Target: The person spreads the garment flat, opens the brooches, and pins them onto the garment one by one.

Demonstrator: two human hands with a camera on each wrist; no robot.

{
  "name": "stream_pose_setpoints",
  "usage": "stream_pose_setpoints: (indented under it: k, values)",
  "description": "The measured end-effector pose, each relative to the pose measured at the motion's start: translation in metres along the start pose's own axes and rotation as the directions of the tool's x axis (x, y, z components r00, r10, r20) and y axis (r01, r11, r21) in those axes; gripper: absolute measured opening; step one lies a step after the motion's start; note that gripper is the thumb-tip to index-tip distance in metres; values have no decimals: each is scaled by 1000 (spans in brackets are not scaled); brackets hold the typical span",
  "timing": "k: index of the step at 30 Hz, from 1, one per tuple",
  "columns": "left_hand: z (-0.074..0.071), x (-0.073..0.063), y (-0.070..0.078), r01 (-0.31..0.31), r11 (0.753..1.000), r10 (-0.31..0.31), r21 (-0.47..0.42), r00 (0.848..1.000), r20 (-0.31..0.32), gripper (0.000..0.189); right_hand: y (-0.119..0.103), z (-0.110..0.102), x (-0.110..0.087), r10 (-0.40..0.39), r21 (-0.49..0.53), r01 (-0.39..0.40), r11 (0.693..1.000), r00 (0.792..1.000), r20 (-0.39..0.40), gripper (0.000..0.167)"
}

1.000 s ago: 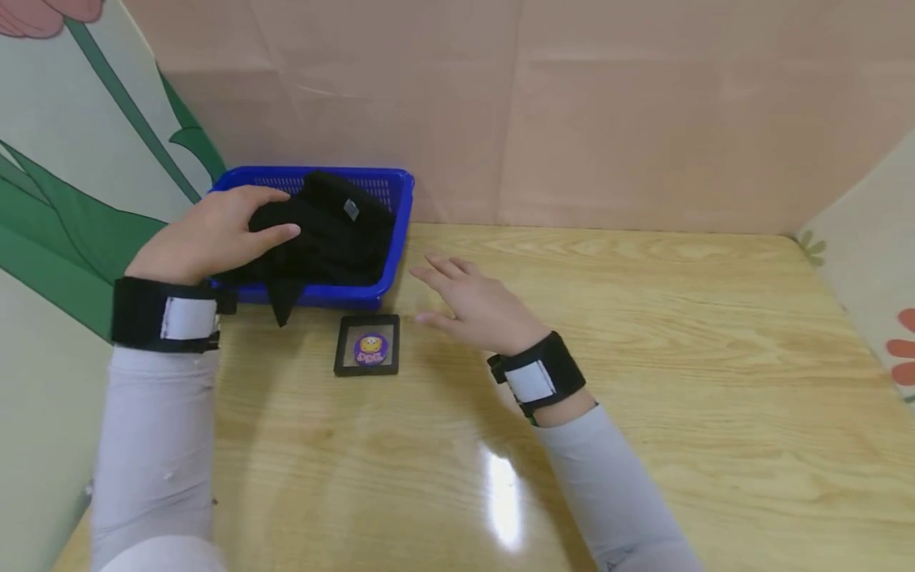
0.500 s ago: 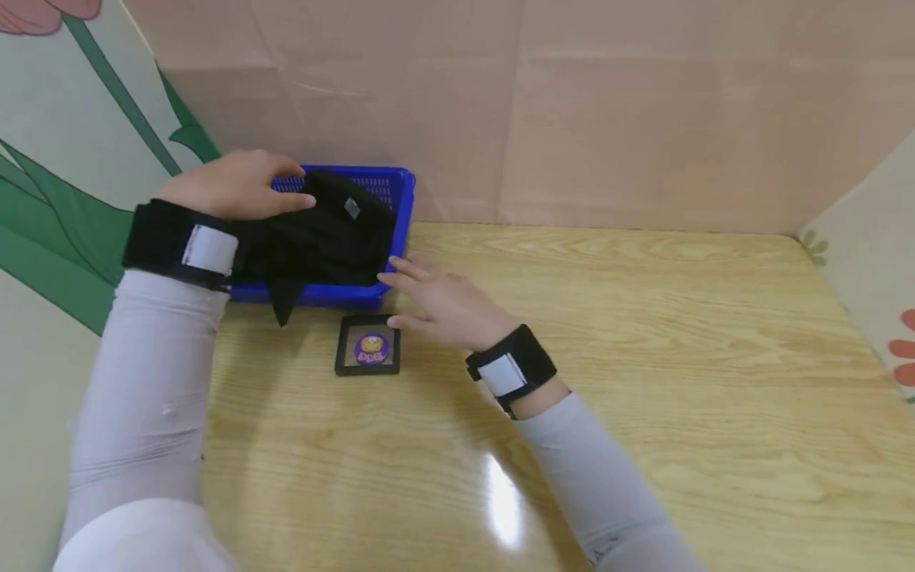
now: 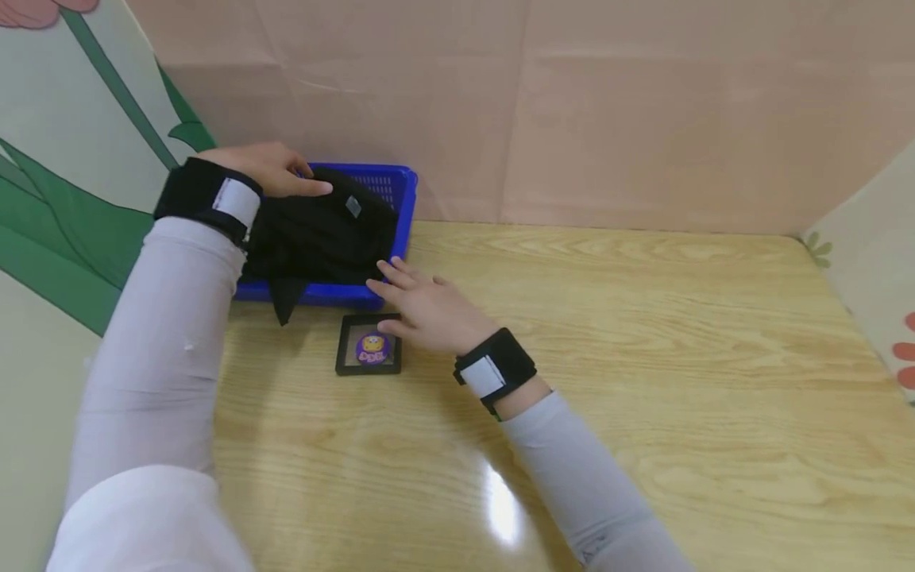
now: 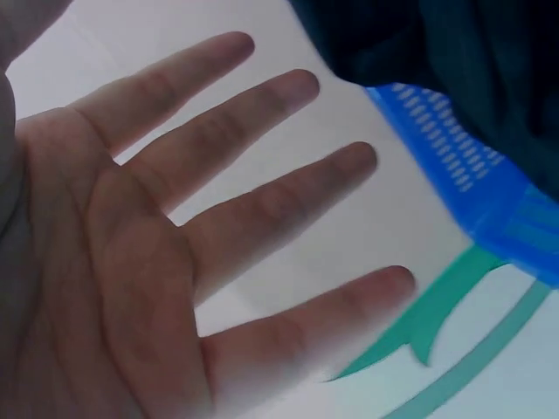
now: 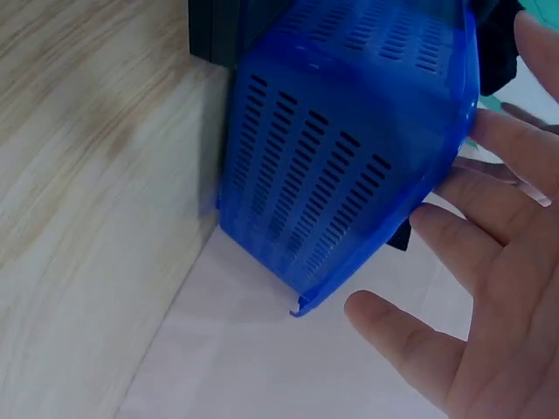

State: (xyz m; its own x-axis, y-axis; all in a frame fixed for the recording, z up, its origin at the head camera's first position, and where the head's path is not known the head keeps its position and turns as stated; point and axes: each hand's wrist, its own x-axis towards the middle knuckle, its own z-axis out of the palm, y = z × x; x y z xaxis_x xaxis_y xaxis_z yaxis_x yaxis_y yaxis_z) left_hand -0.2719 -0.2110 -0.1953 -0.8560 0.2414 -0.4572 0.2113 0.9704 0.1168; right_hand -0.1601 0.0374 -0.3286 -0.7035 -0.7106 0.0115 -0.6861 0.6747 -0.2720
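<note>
A blue plastic basket (image 3: 405, 210) stands at the back left of the table, heaped with black cloth (image 3: 322, 242) that has a small grey tag. One pointed corner of the cloth hangs over the front rim. My left hand (image 3: 268, 168) is over the basket's back left, its fingers spread and nothing in its palm in the left wrist view. Fingertips of my right hand (image 3: 439, 316) are right at the basket's front right corner, fingers straight. Just in front of the basket lies a small black display frame (image 3: 348, 369) with a purple badge (image 3: 372, 348) inside, its edge partly covered by my right thumb.
The wooden table (image 3: 679, 357) stretches away to the right. A pinkish-beige sheet (image 3: 572, 111) forms the back wall close behind the basket. On the left, a wall panel with green leaf prints (image 3: 64, 230) borders the table.
My left hand has moved back and to the right above the basket. My right hand has moved left, up to the basket's front right corner. Basket and frame stay in place.
</note>
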Motion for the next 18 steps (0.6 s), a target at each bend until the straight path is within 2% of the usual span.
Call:
stream_pose_setpoints:
  k: [6,10,15,18]
  values:
    - [4,12,-17,66,993,-65,-100,998,7,91,-2,7,0,-21,-17,21,1000,1000,-14,61]
    - [9,14,-20,104,986,-103,-129,995,16,92,-2,11,0,-25,1,25,1000,1000,-15,62]
    - [14,19,-23,170,979,-168,-109,985,32,96,-5,4,-1,-34,4,34,999,999,-30,58]
    - [20,29,-29,222,971,-219,-92,975,40,102,-7,2,-1,-34,19,34,999,999,-20,58]
